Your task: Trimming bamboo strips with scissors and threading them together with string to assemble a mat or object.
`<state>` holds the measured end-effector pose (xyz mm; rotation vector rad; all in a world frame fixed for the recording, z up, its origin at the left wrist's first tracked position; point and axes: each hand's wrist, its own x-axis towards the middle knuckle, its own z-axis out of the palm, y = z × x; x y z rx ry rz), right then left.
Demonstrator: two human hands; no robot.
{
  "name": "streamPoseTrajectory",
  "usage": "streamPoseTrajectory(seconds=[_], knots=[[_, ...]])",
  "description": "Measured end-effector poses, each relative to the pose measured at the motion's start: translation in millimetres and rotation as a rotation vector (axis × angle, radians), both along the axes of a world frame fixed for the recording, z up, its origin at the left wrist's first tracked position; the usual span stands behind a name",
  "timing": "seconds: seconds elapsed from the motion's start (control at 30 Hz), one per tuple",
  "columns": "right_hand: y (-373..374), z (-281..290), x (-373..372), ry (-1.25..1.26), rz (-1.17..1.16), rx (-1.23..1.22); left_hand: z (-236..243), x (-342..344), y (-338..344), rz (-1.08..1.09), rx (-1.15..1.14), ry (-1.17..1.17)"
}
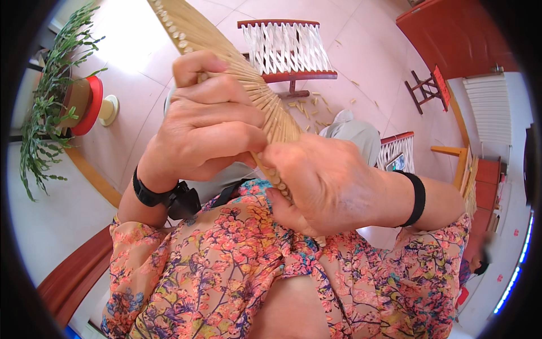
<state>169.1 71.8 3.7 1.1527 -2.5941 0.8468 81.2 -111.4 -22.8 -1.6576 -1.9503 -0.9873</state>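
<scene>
While left hand (206,121) clamps fanned bamboo ribs (248,79) to steady them close before us, right hand (322,186) pinches rib ends below — we judge grip keeps spread even.

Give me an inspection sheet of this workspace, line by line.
Surface: pale pink tiled floor; no table seen.
Job's things: fan of thin bamboo slats, held up close.
Clutter: bamboo scraps on the floor.
Hands: left hand and right hand both grip the slats; black wristbands on both.
Cables: nothing seen.
Surroundings: woven-seat stool, small folding stool, potted plant, red cabinet.
</scene>
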Motion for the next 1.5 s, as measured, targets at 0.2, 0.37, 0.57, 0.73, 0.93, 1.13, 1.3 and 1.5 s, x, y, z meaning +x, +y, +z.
streamPoseTrajectory(seconds=[0.2, 0.37, 0.57, 0.73, 0.93, 1.13, 1.3, 1.5], knots=[[-3.5, -10.5, -2.7, 0.015, 0.009, -0.111, 3.4, 2.4, 6.7, 0.053, 0.027, 0.002], [-2.2, -13.2, -4.5, 0.126, 0.030, -0.050, 5.0, 7.3, 7.7, 0.103, -0.020, -0.028], [-4.2, -7.9, -2.6, 0.188, -0.048, -0.075, 13.4, 6.4, 10.1, 0.126, -0.056, -0.013], [18.8, -0.4, 1.8, 0.021, -0.222, -0.124, 23.3, -5.7, 12.0, 0.136, -0.099, 0.074], [92.9, -56.8, -18.9, -0.061, -0.793, -0.562, 18.8, -44.9, -28.7, 0.146, -0.017, 0.052], [132.7, -157.4, -46.6, -0.485, -0.970, -0.204, 7.8, -84.5, -68.7, 0.109, 0.202, -0.033], [120.1, -210.8, -66.6, -0.660, -0.875, 0.030, 14.2, -104.4, -106.1, 0.065, 0.135, 0.027], [106.0, -265.9, -80.7, -1.204, -1.050, -0.547, 23.2, -115.1, -139.5, -0.017, 0.027, 0.006]])
